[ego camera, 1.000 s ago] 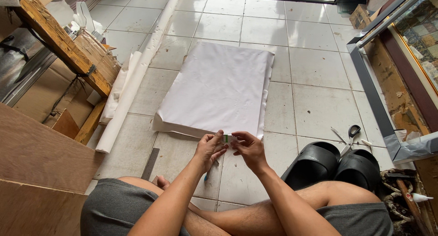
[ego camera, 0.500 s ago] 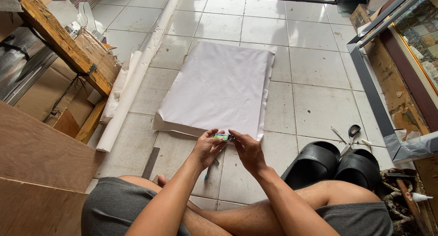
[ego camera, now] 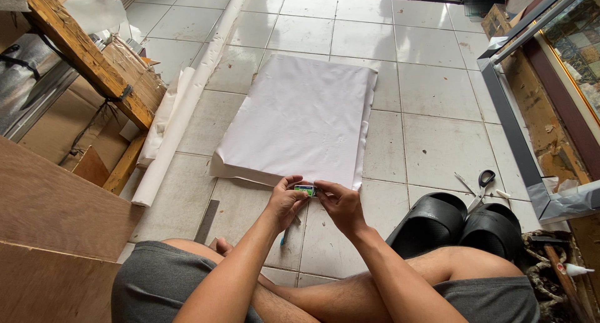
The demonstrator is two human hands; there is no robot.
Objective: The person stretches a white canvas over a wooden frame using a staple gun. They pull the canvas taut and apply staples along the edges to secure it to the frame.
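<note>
Pale floor tiles (ego camera: 437, 92) fill the view, seen from above by a seated person. A small green-and-white object (ego camera: 305, 189), too small to identify, is pinched between both hands just at the near edge of a flat white wrapped panel (ego camera: 300, 117) lying on the floor. The left hand (ego camera: 285, 201) has its fingers closed on the object's left end, the right hand (ego camera: 337, 203) on its right end. Compared with a second ago, the object has been turned from upright to lying level between the fingertips, while both hands have barely shifted; it appears to be being readied rather than applied yet. Below the hands a blue pen (ego camera: 285, 235) lies on the tiles. To the right sit black sandals (ego camera: 459, 226) and scissors (ego camera: 482, 182); a long paper roll (ego camera: 187, 98) lies to the left.
</note>
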